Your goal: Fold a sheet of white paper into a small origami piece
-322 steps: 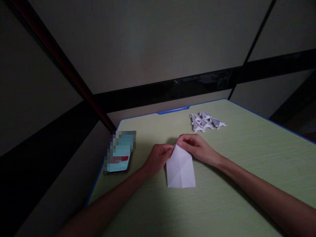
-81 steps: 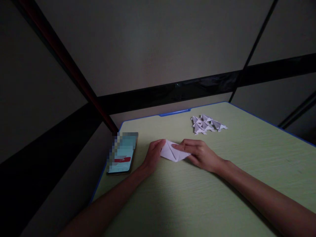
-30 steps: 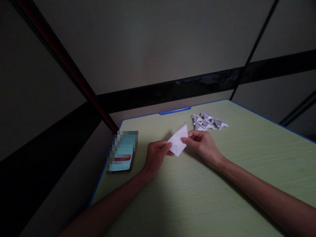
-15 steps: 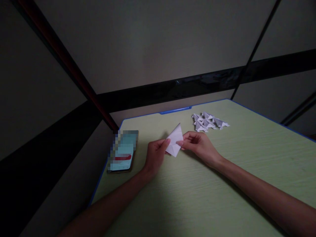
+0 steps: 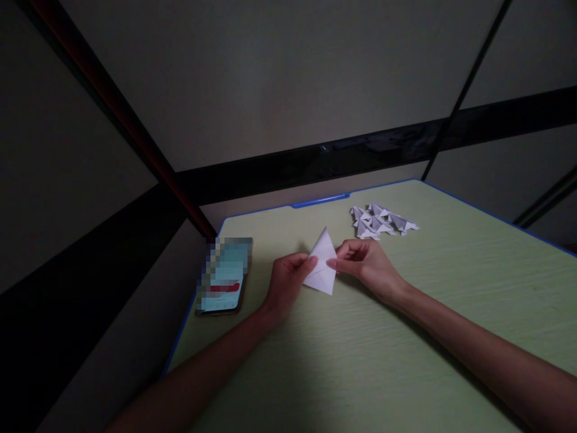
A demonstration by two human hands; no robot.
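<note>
A white folded sheet of paper [image 5: 323, 278] is held just above the table, its pointed tip up and a crease across its lower half. My left hand [image 5: 288, 279] pinches its left edge, thumb on the front and fingers behind. On the opposite edge, my right hand [image 5: 367, 264] grips the paper between thumb and curled fingers. Both sets of fingertips behind the paper are partly hidden. Several small folded paper figures [image 5: 381, 222] lie in a cluster beyond my right hand.
A phone [image 5: 228, 276] with a lit, partly pixelated screen lies left of my left hand. The light green table [image 5: 360, 361] has a blue edge and a blue strip [image 5: 321, 201] at the back. Behind it rises a panelled surface with a dark glossy band [image 5: 315, 153].
The paper's lower part has changed shape, now reaching lower and wider with a corner at bottom right. Both hands have shifted very slightly and keep hold of it.
</note>
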